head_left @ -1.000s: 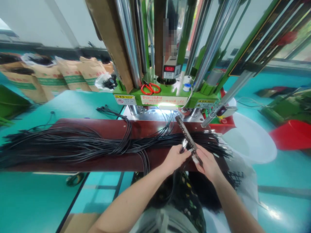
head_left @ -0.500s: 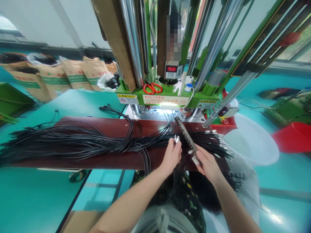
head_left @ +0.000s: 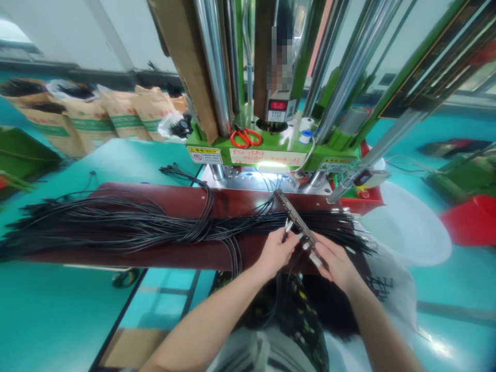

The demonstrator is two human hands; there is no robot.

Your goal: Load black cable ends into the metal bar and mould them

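Observation:
My right hand point(head_left: 336, 261) grips the near end of a long, narrow metal bar point(head_left: 295, 219) with notches along it, tilted up toward the machine. Close against the bar's left side, my left hand point(head_left: 276, 253) pinches black cables with small silvery connector ends point(head_left: 288, 226). Silvery pieces also show on the bar near my right fingers. Beneath both hands lies a thick bundle of black cables point(head_left: 155, 225), spread along a brown-red board point(head_left: 170, 199). Whether the left fingertips touch the bar is hard to tell.
A green press machine point(head_left: 248, 147) with steel columns stands just ahead, its lamp lit. Red-handled scissors point(head_left: 246, 137) and a blue-white spool point(head_left: 306, 136) rest on it. To the right are a white tub point(head_left: 411, 227) and a red bucket point(head_left: 473, 219). Paper sacks point(head_left: 120, 113) stand far left.
My left hand has moved right with the connector ends, closing the gap to the metal bar. The bar's far end has shifted slightly left. The view has shifted slightly.

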